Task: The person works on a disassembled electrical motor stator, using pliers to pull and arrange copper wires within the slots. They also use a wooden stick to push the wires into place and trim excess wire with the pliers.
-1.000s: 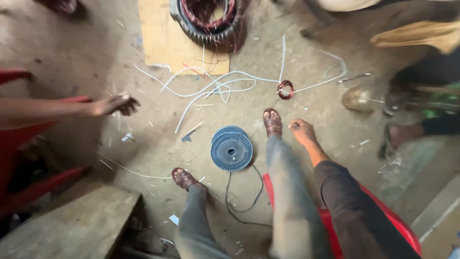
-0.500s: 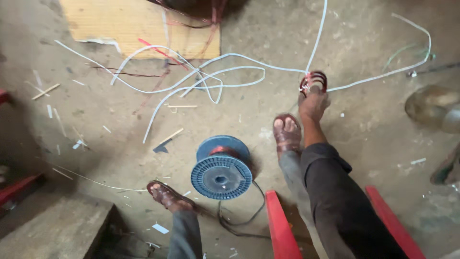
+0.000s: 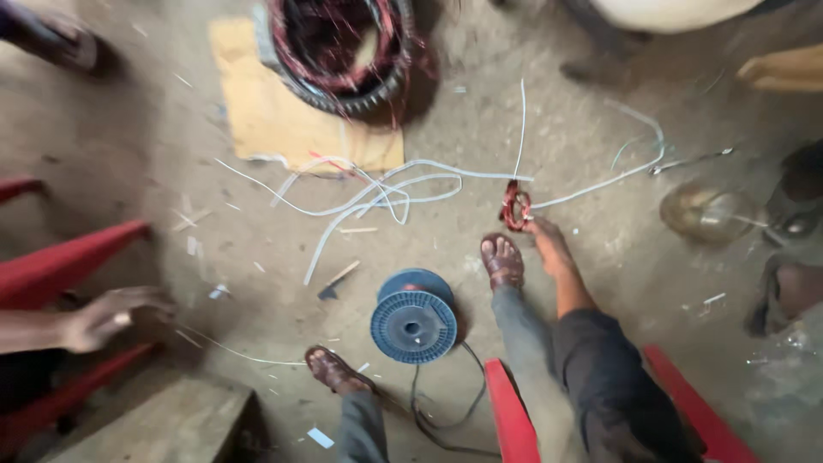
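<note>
I see my right hand [image 3: 547, 244] stretched down to the floor [image 3: 171, 154], its fingers pinched on a small red wire coil [image 3: 514, 206] that lies just beyond my right sandalled foot [image 3: 503, 260]. My left hand [image 3: 111, 313] hangs at the left edge, loosely curled and blurred, grasping nothing that I can make out, close to the red chair frame [image 3: 69, 266].

White sleeving strands [image 3: 377, 193] sprawl across the floor between the coil and a sheet of cardboard [image 3: 274, 120], and one long strand runs off to the right from the coil. On the cardboard's far edge sits a motor stator [image 3: 343, 51], a ribbed ring holding reddish copper windings inside. A blue wire spool [image 3: 414, 317] stands between my feet, near my left sandalled foot [image 3: 334, 369], with a dark cable [image 3: 446, 411] looping out below it. A brass-coloured round part [image 3: 703, 210] lies well to the right. Small white scraps litter the floor around everything.
</note>
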